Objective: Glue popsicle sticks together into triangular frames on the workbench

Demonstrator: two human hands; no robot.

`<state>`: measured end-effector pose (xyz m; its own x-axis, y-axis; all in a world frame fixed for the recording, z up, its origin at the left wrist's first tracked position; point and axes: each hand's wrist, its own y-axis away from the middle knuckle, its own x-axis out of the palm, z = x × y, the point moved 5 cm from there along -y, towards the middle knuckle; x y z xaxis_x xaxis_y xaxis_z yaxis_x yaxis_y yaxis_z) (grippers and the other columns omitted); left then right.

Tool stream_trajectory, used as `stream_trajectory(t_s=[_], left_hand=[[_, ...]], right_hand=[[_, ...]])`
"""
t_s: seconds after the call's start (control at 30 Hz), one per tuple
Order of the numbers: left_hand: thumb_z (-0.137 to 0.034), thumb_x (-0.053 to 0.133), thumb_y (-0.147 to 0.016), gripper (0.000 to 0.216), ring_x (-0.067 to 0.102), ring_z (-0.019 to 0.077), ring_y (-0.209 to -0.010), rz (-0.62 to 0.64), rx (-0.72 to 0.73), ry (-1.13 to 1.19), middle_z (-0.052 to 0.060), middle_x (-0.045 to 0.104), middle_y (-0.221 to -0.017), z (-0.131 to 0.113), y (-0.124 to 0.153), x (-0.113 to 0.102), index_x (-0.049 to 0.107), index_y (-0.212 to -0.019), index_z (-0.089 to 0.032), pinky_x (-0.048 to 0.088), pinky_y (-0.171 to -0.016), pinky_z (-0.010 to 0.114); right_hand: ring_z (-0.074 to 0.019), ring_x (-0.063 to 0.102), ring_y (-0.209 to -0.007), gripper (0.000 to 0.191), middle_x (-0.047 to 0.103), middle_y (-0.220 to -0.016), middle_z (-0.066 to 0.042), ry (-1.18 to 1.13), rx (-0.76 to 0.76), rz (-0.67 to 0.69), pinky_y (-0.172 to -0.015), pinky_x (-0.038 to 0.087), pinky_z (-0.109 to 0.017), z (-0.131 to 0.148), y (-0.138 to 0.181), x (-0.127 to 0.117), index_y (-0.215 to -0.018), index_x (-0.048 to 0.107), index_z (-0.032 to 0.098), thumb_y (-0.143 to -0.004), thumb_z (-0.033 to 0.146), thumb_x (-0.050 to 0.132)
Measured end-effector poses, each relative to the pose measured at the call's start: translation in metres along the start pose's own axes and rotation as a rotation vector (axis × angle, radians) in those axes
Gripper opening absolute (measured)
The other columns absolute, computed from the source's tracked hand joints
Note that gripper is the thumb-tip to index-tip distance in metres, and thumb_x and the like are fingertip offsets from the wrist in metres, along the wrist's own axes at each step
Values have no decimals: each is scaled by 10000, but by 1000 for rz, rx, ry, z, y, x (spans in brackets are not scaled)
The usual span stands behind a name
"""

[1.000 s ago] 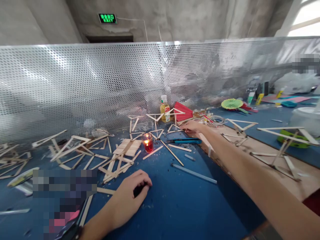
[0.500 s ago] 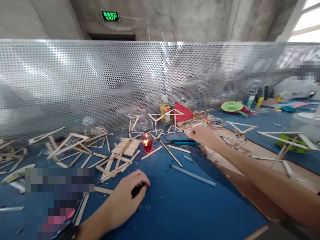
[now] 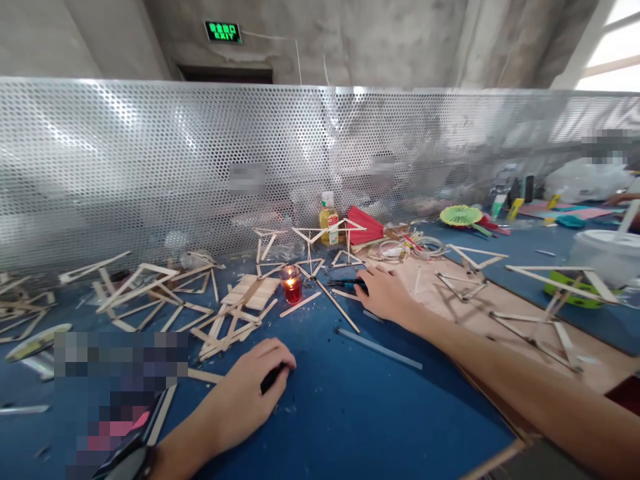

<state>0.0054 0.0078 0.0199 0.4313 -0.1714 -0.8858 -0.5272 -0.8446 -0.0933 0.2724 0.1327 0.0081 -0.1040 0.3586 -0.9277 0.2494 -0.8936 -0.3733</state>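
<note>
My right hand (image 3: 387, 293) reaches to the middle of the blue table, its fingers closed over a slim blue-and-black tool (image 3: 354, 283), perhaps pliers; the palm covers much of it. My left hand (image 3: 253, 393) rests on the table at front left, fingers curled in. Something dark shows inside that curl, but I cannot make out what. Between and beyond the hands burns a candle in a red glass (image 3: 291, 287). A flat raft of wooden craft sticks (image 3: 255, 292) lies left of it. A translucent glue stick (image 3: 380, 348) lies in front of my right hand.
Stick frames (image 3: 145, 293) crowd the left side. More stand on a wooden board (image 3: 425, 273) under my right arm. Behind are a yellow bottle (image 3: 329, 220), a red folded fan (image 3: 363, 225) and a perforated metal screen (image 3: 280, 147). A white bucket (image 3: 607, 257) stands at right.
My right hand has come left and nearer, from the board's far edge onto the blue-and-black tool. The board has shifted or turned slightly beneath the arm. My left hand stays put.
</note>
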Motion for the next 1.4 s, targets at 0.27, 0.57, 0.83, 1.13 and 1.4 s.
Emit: stream_trajectory(t_s=[0.27,0.57,0.83,1.13,1.4], left_hand=[[-210,432,-994,209,630,193,-992,-33,46,-25,39,660,-1081,0,2,0,638,-988,-246,515,-899,319],[-192,444,-981,203,624,193,-963,-53,75,-33,46,659,-1066,-1,0,-2,642,-991,-235,520,-878,324],[-201,448,-980,196,643,192,-963,-40,48,-41,37,670,-1061,-1,-1,-3,641,-985,-237,526,-890,333],[-334,587,-948,171,659,162,-748,-183,-66,-5,-7,720,-840,6,-3,-8,708,-868,-243,503,-682,260],[-345,513,-988,471,370,90,-480,-429,8,-158,-60,383,-527,-4,4,-17,357,-570,-196,306,-512,239]], right_hand=[[-317,609,-1104,272,712,-1133,-138,34,-27,7,-913,402,-431,-4,-2,3,-1132,673,174,-1020,326,478],[-341,600,-1121,249,695,-1165,-177,52,-24,-20,-928,378,-444,-14,-4,-2,-1120,693,150,-1001,180,476],[-256,628,-1042,212,721,-1063,-76,-66,-119,-6,-839,398,-341,-13,-4,-12,-967,723,204,-994,211,513],[-201,620,-759,314,696,-799,-44,-177,-27,-44,-637,340,-291,-23,-11,-11,-778,635,210,-1003,418,566],[-227,627,-718,568,678,-687,-97,-207,-25,11,-655,330,-310,-15,-7,-3,-698,654,195,-1086,428,312]])
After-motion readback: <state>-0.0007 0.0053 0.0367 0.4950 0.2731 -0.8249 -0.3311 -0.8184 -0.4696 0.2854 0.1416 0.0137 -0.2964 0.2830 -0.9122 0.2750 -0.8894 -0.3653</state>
